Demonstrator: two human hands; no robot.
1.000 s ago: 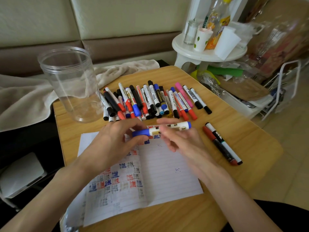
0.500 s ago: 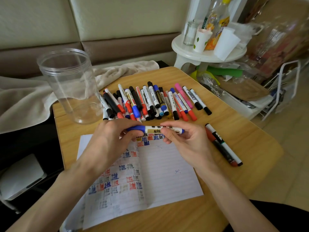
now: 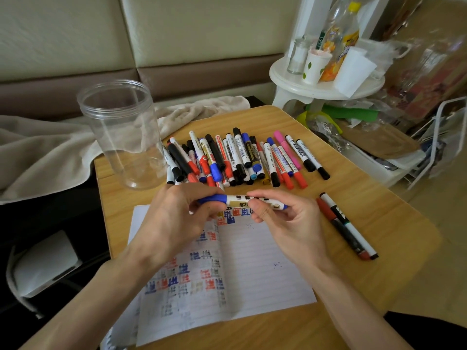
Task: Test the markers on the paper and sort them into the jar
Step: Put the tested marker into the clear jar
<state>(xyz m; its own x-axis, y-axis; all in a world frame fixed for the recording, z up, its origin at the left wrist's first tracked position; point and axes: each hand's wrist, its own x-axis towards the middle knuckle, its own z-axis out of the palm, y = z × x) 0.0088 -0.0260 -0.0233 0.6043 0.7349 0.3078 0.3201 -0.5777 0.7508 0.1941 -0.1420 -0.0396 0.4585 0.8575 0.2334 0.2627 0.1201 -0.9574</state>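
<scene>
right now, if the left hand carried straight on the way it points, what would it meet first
Likely the heap of loose coloured markers just beyond the blue-capped white marker the left hand grips; the right hand lies beside that line, depth unclear.

The wooden table [image 3: 384, 198] bears a clear jar [image 3: 121, 137] upright at ten o'clock, a marker heap [image 3: 240, 157] at twelve, two markers [image 3: 347, 224] touching at three, and lined paper [image 3: 255, 274], perhaps a notebook, at six.

The jar [image 3: 121, 137] is clear, glossy plastic. The table [image 3: 379, 203] is smooth light wood. The lined paper [image 3: 262, 269] looks matt.
</scene>
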